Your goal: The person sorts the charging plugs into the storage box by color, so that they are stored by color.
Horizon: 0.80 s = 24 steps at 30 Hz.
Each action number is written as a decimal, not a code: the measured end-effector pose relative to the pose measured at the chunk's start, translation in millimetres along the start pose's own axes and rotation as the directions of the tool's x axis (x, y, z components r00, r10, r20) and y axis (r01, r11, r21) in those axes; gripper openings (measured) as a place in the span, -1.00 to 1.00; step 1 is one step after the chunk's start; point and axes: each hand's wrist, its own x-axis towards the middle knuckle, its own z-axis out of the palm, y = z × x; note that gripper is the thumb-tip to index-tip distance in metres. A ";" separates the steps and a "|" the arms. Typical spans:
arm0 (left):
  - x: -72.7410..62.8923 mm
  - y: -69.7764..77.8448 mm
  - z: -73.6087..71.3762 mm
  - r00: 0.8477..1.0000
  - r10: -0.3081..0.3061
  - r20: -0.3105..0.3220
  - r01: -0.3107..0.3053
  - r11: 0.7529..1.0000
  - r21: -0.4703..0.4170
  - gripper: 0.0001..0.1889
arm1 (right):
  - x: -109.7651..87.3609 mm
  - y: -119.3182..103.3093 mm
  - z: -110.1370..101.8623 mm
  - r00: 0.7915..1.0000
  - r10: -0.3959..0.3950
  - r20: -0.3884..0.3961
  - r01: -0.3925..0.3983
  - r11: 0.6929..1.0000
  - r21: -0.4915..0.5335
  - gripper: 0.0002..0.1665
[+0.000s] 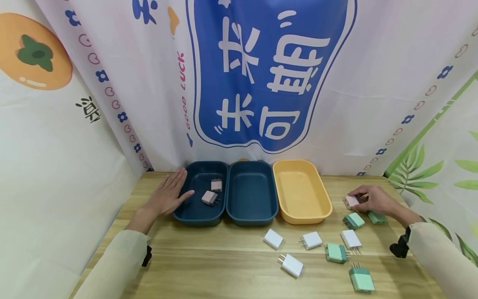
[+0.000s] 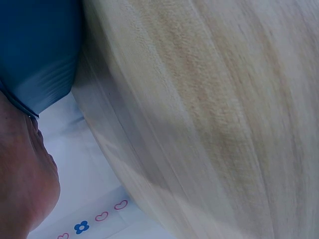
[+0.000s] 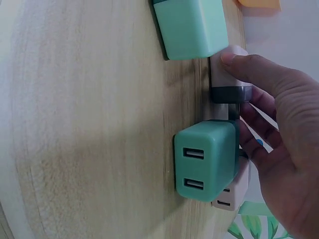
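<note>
At the table's right side my right hand [image 1: 379, 202] pinches a pink USB charger plug [image 1: 350, 202] with a dark prong end. Its thumb lies on the plug's pink body in the right wrist view. Beside that hand is a green charger plug [image 3: 207, 159] with two USB ports, and a second pink plug [image 3: 233, 191] shows partly behind it. My left hand [image 1: 167, 196], fingers straight, rests on the left rim of the left dark blue bin [image 1: 194, 216]. Two pink plugs [image 1: 210, 197] lie inside this bin.
A second dark blue bin [image 1: 252, 195] and a yellow bin [image 1: 302, 191] stand to the right in the same row. Several white plugs [image 1: 291, 265] and green plugs [image 1: 362, 279] lie scattered in front. A printed curtain [image 1: 164, 137] hangs behind the wooden table [image 1: 209, 265].
</note>
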 end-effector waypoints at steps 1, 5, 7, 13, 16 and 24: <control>0.1 -0.1 0.1 1.000 0.002 -0.002 -0.002 1.000 0.008 -0.03 | -0.3 -0.2 0.4 1.000 -0.004 -0.005 0.004 1.000 0.000 -0.53; 0.2 -2.0 1.4 1.000 0.009 -0.008 -0.009 1.000 0.013 -0.03 | -0.9 1.2 2.9 1.000 -0.006 -0.029 0.006 1.000 -0.004 -0.53; -0.2 -1.9 1.2 1.000 0.011 -0.008 -0.010 1.000 0.013 -0.04 | -1.2 2.2 4.1 0.999 -0.009 -0.038 0.009 1.000 -0.007 -0.53; -1.2 1.3 -1.9 1.000 -0.006 0.017 0.006 1.000 0.025 -0.05 | -2.0 5.1 4.8 0.998 -0.024 -0.061 0.024 1.000 -0.005 -0.53; -1.1 1.2 -1.6 1.000 -0.007 0.015 0.006 1.000 0.024 -0.05 | -1.9 4.7 3.8 0.997 -0.024 -0.076 0.023 1.000 -0.009 -0.54; -2.4 1.9 -1.5 1.000 -0.009 0.000 0.009 1.000 0.010 -0.06 | -2.0 -2.2 -1.1 0.993 -0.027 -0.114 0.032 0.999 0.037 -0.57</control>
